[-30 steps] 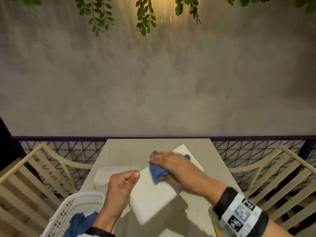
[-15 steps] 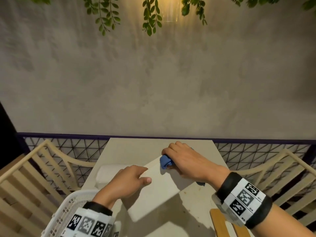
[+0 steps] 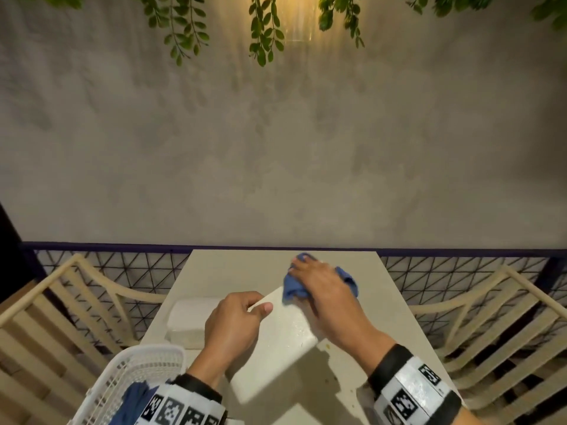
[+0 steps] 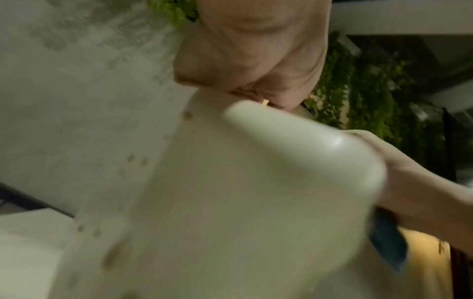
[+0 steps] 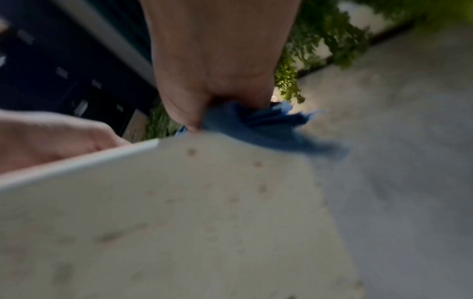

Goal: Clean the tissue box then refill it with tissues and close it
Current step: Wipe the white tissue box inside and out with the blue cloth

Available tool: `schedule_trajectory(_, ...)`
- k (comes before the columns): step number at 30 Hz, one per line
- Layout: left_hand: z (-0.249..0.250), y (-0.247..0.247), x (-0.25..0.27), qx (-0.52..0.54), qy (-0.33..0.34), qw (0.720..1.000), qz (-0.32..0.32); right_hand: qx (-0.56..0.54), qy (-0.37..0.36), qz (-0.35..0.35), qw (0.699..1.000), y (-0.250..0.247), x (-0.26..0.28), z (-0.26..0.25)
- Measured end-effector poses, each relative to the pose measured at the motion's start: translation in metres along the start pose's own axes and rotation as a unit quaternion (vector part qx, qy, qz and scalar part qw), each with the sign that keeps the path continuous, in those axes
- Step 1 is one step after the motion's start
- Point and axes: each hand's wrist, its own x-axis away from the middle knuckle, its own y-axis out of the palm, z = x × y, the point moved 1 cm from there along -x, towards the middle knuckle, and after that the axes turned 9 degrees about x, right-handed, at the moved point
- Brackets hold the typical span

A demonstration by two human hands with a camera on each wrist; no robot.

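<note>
Nearest to us, at the lower left, we see a white basket with some blue fabric inside it, sitting at the near corner of the counter. Just past it, our left hand grips the white tissue box along its left edge; the thumb lies over the top face and the fingers curl round the edge, so the box is held tilted, its near end raised above the counter (a shadow falls beneath it). Small wet glints show on the top face. In the left wrist view the picture is blurred, yet the box's rounded corner and pale underside fill most of it.

Behind the left hand a white pack of tissues lies flat on the counter, close beside the box.

Farther on, our right hand presses a crumpled blue cloth against the far end of the box, the fingers bunched together over the cloth and pinching it, as the right wrist view also shows.

Pale slatted chairs stand on either side, and beyond the counter's far edge rise a dark mesh railing, a grey wall and hanging green leaves
</note>
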Motion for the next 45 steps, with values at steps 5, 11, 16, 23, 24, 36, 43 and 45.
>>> schedule_trajectory(5,-0.008,-0.007,0.007,-0.020,-0.012,1.000,0.012,0.001,-0.138,-0.085,0.987,0.007,0.038,0.029)
schedule_trajectory(11,-0.008,-0.008,0.010,-0.010,-0.037,0.998,0.043,-0.038,-0.143,-0.099,0.984,0.026,0.037,-0.001)
schedule_trajectory(16,-0.006,-0.005,0.013,-0.020,-0.029,0.999,0.039,-0.067,-0.055,-0.026,0.996,0.014,0.022,0.024)
schedule_trajectory(23,-0.013,-0.006,0.019,0.032,-0.054,0.997,0.040,-0.045,-0.122,-0.046,0.990,0.014,0.050,0.043)
schedule_trajectory(24,-0.013,-0.005,0.019,0.038,-0.054,0.997,0.044,-0.034,-0.088,0.000,0.996,0.011,0.047,0.051)
schedule_trajectory(36,-0.004,0.003,0.017,0.052,-0.047,0.996,0.055,-0.029,-0.116,-0.106,0.987,0.012,0.044,0.001)
schedule_trajectory(43,-0.002,0.003,0.020,0.059,-0.020,0.996,0.060,-0.049,-0.101,0.026,0.993,-0.011,0.036,0.035)
schedule_trajectory(45,0.002,0.007,0.019,0.049,-0.015,0.996,0.068,-0.022,-0.043,0.055,0.997,-0.010,0.027,0.031)
